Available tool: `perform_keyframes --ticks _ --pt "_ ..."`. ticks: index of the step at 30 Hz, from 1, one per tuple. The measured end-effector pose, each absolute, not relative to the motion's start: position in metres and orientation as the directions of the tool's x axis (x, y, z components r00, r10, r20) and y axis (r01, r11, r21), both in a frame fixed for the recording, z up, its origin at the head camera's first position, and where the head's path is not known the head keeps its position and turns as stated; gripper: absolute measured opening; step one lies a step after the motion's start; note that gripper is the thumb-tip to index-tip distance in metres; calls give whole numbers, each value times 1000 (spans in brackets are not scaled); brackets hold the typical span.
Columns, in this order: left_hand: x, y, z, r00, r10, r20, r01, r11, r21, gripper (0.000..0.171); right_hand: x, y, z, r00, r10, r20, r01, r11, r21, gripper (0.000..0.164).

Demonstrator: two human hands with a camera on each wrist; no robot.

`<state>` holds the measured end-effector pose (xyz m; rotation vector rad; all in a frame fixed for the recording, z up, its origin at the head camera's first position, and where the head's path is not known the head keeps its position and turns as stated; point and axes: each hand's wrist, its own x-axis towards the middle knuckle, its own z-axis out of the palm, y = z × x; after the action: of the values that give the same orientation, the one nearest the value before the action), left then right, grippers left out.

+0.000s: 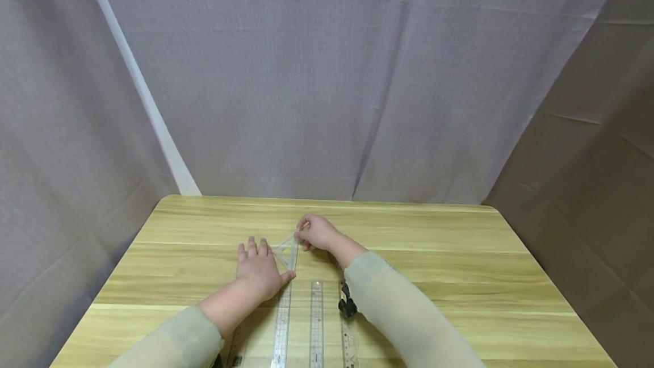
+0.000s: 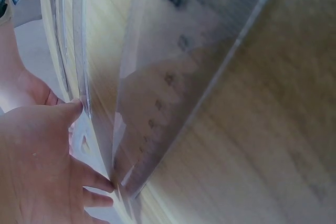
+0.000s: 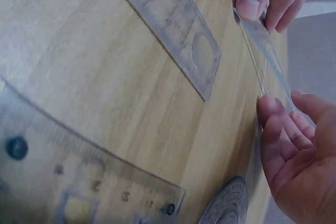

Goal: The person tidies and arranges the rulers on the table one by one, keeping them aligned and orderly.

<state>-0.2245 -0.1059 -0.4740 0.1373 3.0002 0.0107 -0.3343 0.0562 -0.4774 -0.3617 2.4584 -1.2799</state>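
A clear triangular set square (image 1: 288, 251) lies between the two hands in the head view. My right hand (image 1: 314, 233) pinches its far corner between thumb and fingers. In the right wrist view, the right hand (image 3: 302, 153) has that corner slightly raised off the wood. My left hand (image 1: 258, 268) rests with fingers straight and spread beside the set square. Its thumb reaches across the near corner, just above the end of a clear straight ruler (image 1: 281, 325). The left hand (image 2: 37, 161) shows from behind in the left wrist view.
Another clear ruler (image 1: 317, 322) lies parallel in the middle, with a clear stencil ruler (image 1: 349, 345) partly under the right forearm. A clear numbered ruler (image 2: 168, 87) lies under the left forearm. A rounded clear piece (image 3: 228, 203) sits near the right wrist. Curtains (image 1: 306, 101) surround the wooden table (image 1: 434, 260).
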Motion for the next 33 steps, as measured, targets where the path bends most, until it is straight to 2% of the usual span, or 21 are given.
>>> perform_keyframes --ticks 12,21,33 --pt "-224 -104 -477 -985 116 -127 113 993 25 101 -334 53 -479 -908 -339 -245 92 408 -908 17" --pt "-224 -108 -477 -982 148 -116 144 989 46 94 -331 55 -477 -906 -342 -248 124 346 -930 29" --pt "-227 -111 -476 -979 188 -75 183 981 64 95 -331 62 -482 -921 -305 -243 157 281 -947 31"
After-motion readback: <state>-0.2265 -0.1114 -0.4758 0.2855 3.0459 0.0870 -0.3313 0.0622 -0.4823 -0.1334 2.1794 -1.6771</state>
